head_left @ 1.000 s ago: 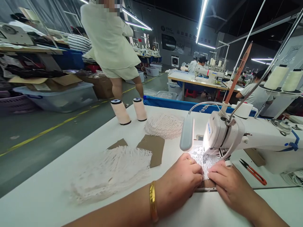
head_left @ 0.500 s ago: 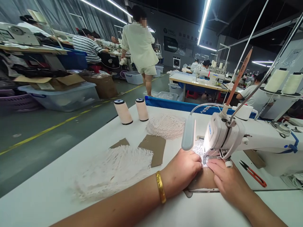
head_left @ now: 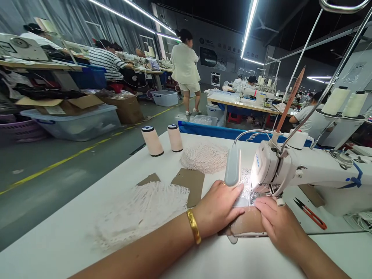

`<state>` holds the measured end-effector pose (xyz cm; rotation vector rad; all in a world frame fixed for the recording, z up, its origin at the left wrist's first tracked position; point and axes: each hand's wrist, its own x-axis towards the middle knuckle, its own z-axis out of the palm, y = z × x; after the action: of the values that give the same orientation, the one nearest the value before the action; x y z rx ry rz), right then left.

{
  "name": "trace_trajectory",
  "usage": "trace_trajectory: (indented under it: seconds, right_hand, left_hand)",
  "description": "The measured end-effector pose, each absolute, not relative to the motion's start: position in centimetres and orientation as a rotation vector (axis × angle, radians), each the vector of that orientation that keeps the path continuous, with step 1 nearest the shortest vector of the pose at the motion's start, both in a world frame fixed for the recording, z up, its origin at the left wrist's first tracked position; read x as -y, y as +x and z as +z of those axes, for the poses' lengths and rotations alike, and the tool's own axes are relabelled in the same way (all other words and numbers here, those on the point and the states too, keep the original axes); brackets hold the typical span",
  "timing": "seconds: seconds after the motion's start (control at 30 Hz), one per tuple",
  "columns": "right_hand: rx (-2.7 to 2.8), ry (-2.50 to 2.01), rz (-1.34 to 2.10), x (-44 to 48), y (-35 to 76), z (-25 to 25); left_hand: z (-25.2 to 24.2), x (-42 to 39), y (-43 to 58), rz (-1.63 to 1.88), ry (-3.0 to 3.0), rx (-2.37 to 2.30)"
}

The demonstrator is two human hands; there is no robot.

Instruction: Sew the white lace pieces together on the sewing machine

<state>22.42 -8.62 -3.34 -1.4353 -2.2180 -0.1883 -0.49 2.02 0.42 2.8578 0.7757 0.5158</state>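
Observation:
A strip of white lace [head_left: 245, 179] lies under the lamp, just behind and left of the presser foot of a white sewing machine [head_left: 263, 162]. My left hand [head_left: 217, 209], with a gold bangle at its wrist, reaches the lace with its fingertips; thumb and fingers are apart. Close to the presser foot, on its right side, my right hand [head_left: 280, 221] has its fingers pressed together; what they pinch, if anything, is hidden. A brown piece [head_left: 247, 221] covers the machine bed between my hands. To the left, a heap of pale lace [head_left: 145, 209] rests on the white table.
Two pale thread cones [head_left: 152, 141] stand at the table's back, near another lace pile [head_left: 205, 158]. Brown card [head_left: 193, 182] lies beside the lace. Orange thread snips [head_left: 310, 214] are at the right. A grey lamp [head_left: 233, 166] hangs close above my left hand. A person [head_left: 186, 64] stands in the aisle.
My left hand has opened from its bunched grip at the presser foot and shifted slightly left, uncovering the metal plate. My right hand has barely moved. The person in the aisle is farther away.

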Motion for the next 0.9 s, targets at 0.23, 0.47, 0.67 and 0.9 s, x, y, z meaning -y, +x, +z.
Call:
trace_trajectory:
  seconds: [0.23,0.47,0.67,0.9]
  right_hand:
    - [2.265,-1.186,-0.155,8.9,20.3,-2.6]
    - [2.416,-0.992,-0.146,9.4,19.5,-2.2]
    - [2.417,-0.843,-0.179,9.9,19.2,-2.5]
    - [2.474,-0.729,-0.102,10.5,18.6,-2.2]
  left_hand:
    - [1.6,0.4,-0.7,0.319,2.959,-0.952]
    - [4.3,-0.6,-2.4,0.26,2.825,-1.107]
    - [4.4,-1.7,-2.2,0.077,2.686,-1.253]
    - [1.4,-1.1,-1.1,0.321,2.8,-1.001]
